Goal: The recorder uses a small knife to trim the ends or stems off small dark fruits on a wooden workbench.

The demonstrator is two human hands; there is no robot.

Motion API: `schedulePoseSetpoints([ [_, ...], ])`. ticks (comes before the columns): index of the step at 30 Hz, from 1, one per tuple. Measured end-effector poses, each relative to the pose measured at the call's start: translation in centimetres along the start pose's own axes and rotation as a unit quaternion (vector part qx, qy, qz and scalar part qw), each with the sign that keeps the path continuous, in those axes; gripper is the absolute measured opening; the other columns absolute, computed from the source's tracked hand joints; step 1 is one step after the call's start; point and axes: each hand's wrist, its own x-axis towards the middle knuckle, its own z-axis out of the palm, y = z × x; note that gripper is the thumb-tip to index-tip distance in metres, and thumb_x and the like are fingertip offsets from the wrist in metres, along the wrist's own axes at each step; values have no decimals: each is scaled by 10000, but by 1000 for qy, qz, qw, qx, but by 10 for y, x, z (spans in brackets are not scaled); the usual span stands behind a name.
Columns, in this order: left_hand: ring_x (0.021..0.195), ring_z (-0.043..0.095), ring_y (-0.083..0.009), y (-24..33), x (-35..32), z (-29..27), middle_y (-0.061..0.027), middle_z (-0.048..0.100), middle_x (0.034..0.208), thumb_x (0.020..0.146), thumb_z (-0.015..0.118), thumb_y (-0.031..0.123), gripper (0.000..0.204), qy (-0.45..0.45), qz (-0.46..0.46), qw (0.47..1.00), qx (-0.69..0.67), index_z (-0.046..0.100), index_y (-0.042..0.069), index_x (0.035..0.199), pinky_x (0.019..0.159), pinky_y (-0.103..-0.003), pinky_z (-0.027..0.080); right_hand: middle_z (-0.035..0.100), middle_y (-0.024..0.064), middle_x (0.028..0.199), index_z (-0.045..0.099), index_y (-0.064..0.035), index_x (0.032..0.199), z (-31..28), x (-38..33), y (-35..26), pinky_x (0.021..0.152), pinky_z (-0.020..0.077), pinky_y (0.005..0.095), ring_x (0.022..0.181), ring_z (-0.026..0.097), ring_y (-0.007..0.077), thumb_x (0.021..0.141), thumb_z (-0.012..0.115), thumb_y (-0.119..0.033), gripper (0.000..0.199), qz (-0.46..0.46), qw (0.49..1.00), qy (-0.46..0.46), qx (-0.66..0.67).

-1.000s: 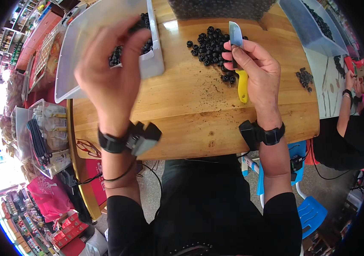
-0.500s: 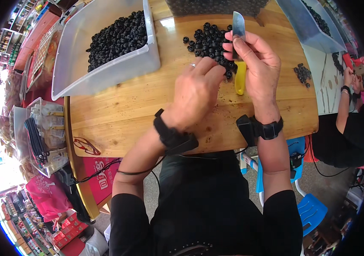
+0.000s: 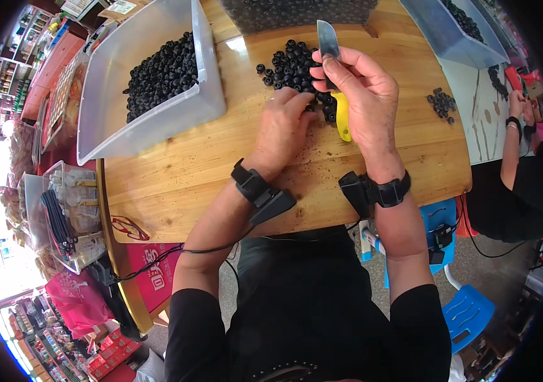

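Observation:
My right hand (image 3: 373, 95) grips a knife by its blade, thumb against the fingers. The blade (image 3: 327, 39) points up and away, and the yellow handle (image 3: 343, 120) hangs below the fingers. A loose pile of black round beads (image 3: 293, 67) lies on the wooden table, partly behind both hands. My left hand (image 3: 279, 127) is at the near edge of this pile. Its fingers are curled, with a black bead (image 3: 310, 108) between thumb and fingertips. Both wrists wear black straps with a boxy device.
A clear plastic bin (image 3: 211, 102) of black beads stands at the left; more bins are at the back and far right. A small bead heap (image 3: 441, 105) lies to the right. Red glasses (image 3: 130, 228) rest at the front left. Another person's hand (image 3: 518, 105) works at the right.
The whole view has shifted slightly, with the table things moving left. My left hand has come down to the near edge of the pile. My right hand still holds the knife upright.

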Motion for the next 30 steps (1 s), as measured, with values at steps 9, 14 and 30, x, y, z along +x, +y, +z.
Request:
schedulePoseSetpoints([
  [9, 906, 631, -166, -1, -10, -52, -130, 682, 1053, 893, 616, 6, 227, 68, -140, 833, -532, 648, -19, 1117, 855, -325, 506, 684, 109, 1033, 650, 37, 1093, 4, -7, 0, 709, 550, 251, 867, 669, 156, 912, 608, 1, 189, 85, 987, -81, -112],
  [14, 886, 649, -199, -5, -11, -51, -133, 684, 1018, 869, 649, 5, 269, 39, -127, 827, -546, 633, -23, 1136, 844, -337, 529, 674, 79, 969, 659, 38, 1068, 6, -10, 4, 695, 557, 244, 858, 664, 140, 897, 617, 22, 176, 41, 986, -115, -112],
  [30, 884, 667, -165, -8, -12, -42, -99, 698, 1013, 878, 637, -29, 252, 48, -154, 764, -625, 647, -9, 1130, 822, -296, 548, 654, 101, 1077, 676, 42, 1018, 17, -13, 3, 722, 587, 242, 862, 672, 134, 871, 624, 61, 157, -56, 975, -142, -163],
])
